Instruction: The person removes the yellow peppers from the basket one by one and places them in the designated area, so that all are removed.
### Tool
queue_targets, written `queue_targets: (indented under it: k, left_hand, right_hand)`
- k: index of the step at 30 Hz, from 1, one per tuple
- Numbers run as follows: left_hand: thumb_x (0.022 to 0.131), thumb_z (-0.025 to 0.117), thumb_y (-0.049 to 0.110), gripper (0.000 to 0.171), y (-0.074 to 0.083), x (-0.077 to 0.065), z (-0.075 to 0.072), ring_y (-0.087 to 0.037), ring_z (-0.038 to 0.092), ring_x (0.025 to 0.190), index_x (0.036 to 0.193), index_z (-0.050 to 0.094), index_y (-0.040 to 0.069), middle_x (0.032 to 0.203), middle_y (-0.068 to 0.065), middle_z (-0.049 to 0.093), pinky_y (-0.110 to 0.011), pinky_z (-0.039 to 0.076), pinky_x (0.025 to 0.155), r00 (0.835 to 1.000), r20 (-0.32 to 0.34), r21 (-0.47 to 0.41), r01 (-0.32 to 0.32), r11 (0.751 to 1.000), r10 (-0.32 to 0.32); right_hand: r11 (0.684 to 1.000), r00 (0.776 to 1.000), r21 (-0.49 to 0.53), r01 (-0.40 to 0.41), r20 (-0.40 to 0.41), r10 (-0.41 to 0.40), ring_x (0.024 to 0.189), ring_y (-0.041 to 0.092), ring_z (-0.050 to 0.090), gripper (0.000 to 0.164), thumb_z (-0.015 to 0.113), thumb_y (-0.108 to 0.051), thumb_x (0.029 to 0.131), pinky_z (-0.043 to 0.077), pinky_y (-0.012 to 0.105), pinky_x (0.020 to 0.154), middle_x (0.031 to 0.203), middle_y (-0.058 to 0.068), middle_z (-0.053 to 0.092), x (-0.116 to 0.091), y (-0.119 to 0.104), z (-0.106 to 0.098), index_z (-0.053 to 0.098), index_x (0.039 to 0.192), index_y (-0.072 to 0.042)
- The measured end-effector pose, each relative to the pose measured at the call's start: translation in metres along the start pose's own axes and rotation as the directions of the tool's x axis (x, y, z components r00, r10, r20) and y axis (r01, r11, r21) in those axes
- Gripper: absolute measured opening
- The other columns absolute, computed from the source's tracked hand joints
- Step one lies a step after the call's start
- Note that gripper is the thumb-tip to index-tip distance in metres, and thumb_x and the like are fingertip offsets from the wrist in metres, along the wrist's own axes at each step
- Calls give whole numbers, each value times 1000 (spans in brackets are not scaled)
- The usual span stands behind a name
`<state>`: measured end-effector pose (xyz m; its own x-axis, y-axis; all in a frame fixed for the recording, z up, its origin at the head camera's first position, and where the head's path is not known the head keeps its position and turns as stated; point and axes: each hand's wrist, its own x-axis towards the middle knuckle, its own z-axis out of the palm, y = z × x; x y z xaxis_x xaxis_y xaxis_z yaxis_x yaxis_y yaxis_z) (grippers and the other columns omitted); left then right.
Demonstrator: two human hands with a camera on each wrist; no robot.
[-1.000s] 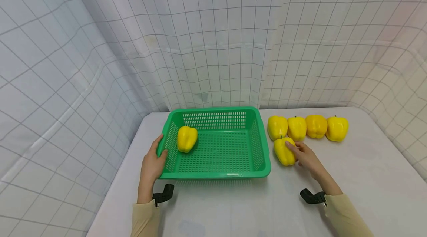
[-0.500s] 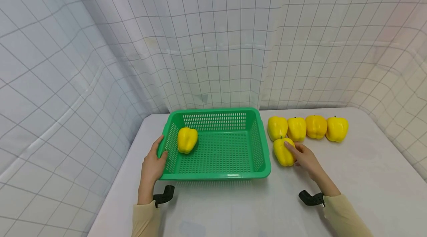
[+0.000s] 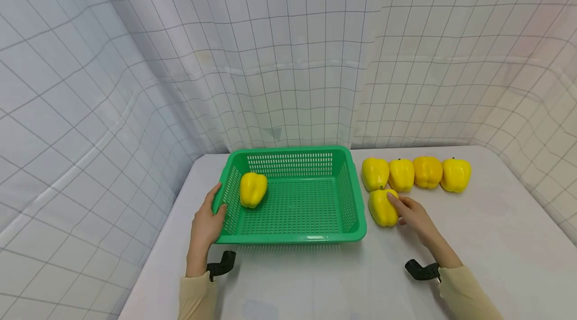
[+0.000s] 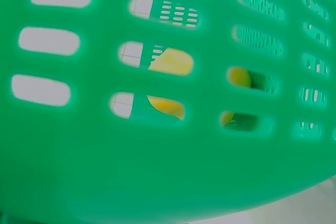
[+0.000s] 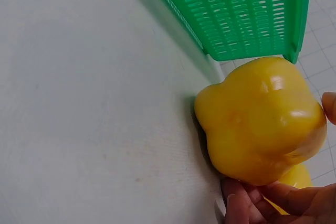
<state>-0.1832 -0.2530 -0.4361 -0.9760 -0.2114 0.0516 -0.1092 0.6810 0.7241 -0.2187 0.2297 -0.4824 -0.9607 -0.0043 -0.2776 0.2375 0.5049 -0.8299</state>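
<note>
In the head view my left hand grips the left rim of a green plastic basket, thumb toward the inside. One yellow bell pepper lies in the basket at its left; the left wrist view shows bits of this pepper through slots in the basket wall. Just right of the basket, my right hand holds another yellow bell pepper by its right side. In the right wrist view the thumb and curled fingers touch this held pepper, close over the table.
Several yellow bell peppers stand in a row along the back of the white table, right of the basket. White gridded curtains enclose the back and sides. A black wrist camera sits at each wrist.
The right hand and its bell pepper have shifted very slightly toward the front, drawing a little away from the back row. The left hand and basket stay in place.
</note>
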Motion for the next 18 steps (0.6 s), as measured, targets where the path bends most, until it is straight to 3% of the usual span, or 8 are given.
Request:
queue_targets:
  k: [11,18]
  left_hand:
    - [99,48,16,56,-1,-1,0,-29,54,72,151,27,19,134,-28,47,-35,39,55,1000,-6,3,-8,1000,8]
    - [99,48,17,56,1,-2,0,-30,55,74,151,28,19,135,-27,46,-36,39,57,1000,-10,2,-5,1000,5]
  right_hand:
    - [1000,1000,11,8,-4,-8,86,26,50,91,45,-68,87,43,33,73,111,17,49,1,1,0,35,139,5]
    - [999,999,44,0,-39,2,96,30,49,96,48,-68,85,45,32,76,135,26,35,0,1,0,24,145,3]
